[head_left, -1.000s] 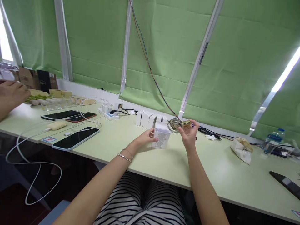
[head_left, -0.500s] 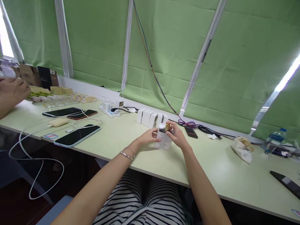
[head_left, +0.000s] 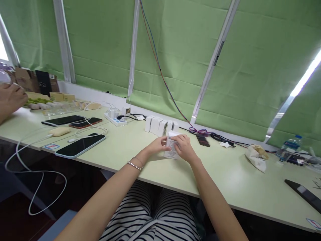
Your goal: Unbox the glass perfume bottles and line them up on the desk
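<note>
Several green blinds [head_left: 250, 67] cover the windows behind a long pale green table [head_left: 225, 180] that runs across the view. The person sits at the table with both forearms stretched forward. The left hand [head_left: 157, 146], with a thin bracelet [head_left: 134, 164] at its wrist, has its fingers closed against the left side of a small white box [head_left: 171, 152]. The right hand [head_left: 185, 149] is curled over the top and right side of the same box, so both hands clasp it. The box stands on the table at its middle, near the front edge, with fine print on the face toward the viewer. Just behind it a row of white boxes [head_left: 160, 125] lines the back of the table. To the left lie a large dark phone [head_left: 80, 146] with a cable beside it, then two more phones [head_left: 65, 119] and a white power strip [head_left: 114, 119]. Another person's hand [head_left: 11, 98] rests at the far left edge. To the right lie a crumpled paper bag [head_left: 255, 156] and a water bottle [head_left: 291, 146].
</note>
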Tool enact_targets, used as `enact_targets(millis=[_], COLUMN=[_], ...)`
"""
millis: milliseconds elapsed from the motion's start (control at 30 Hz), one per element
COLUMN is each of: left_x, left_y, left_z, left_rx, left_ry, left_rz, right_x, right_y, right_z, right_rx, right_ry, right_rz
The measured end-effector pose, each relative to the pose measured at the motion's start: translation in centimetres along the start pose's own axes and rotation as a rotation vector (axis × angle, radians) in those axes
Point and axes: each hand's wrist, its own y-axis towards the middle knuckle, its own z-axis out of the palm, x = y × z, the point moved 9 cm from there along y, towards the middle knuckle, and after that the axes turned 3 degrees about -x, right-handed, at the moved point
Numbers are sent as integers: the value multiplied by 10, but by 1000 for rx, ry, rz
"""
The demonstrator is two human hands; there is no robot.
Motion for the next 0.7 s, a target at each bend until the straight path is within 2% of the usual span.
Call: enact_targets(millis=[133, 233, 367, 433, 500, 633, 700], left_x=[-1, -3, -7, -8, -9, -10, -11], left_y=[-3, -6, -8, -9, -9, -9, -9], left_z=[-1, -3, -6, -7, -7, -8, -8], left_rx=[-12, -44, -84, -88, -82, -76, -74], left_ry=[11, 8, 29, 53, 77, 106, 104], left_rz=[8, 19, 35, 43, 49, 66, 79], right_x=[-5, -14, -40, -49, -50, -43, -34], right_y=[-3, -7, -15, -17, -17, -15, -12], right_z=[-5, -14, -16, -10, -4, -6, -7], right_rx=[-79, -208, -354, -353, -328, -288, -240], right_ry=[18, 79, 267, 349, 385, 375, 348], right_rz=[27, 69, 248, 326, 343, 298, 230])
